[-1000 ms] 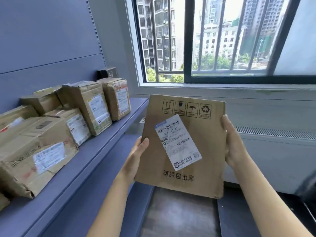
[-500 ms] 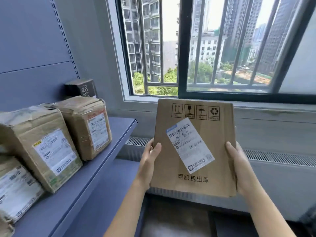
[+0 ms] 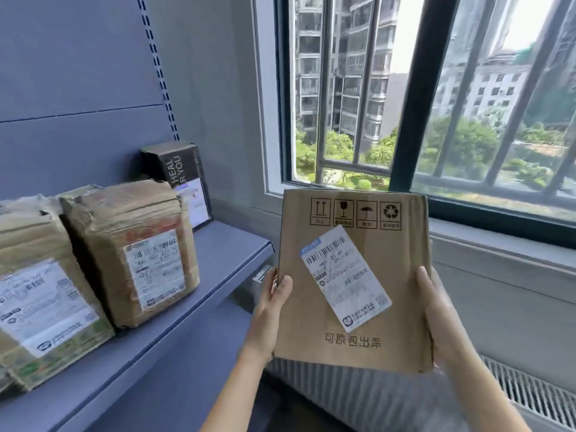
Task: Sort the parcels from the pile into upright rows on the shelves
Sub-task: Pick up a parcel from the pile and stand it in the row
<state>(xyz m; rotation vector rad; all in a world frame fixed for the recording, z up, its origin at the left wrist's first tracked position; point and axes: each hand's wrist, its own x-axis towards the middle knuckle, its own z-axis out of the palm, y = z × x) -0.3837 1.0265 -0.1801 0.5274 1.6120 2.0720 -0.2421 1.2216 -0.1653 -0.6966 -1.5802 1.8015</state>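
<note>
I hold a flat brown cardboard parcel [image 3: 367, 313] upright in front of me, its white shipping label facing me. My left hand [image 3: 269, 310] grips its left edge, thumb on the front. My right hand [image 3: 442, 319] grips its right edge the same way. The parcel hangs in the air just right of the blue shelf [image 3: 199, 294]. On that shelf stand two taped brown parcels, one near the end [image 3: 137, 251] and a larger one [image 3: 43, 291] at the far left, labels facing out.
A dark box [image 3: 177, 173] with white lettering stands behind the parcels against the shelf's back panel. A barred window [image 3: 414, 98] fills the wall ahead, with a sill and a radiator grille [image 3: 530, 397] below it. A lower shelf shows under the blue shelf.
My view has closed in on the shelf's right end; the parcels on it look larger. The held parcel stays in both hands, now nearer the shelf end.
</note>
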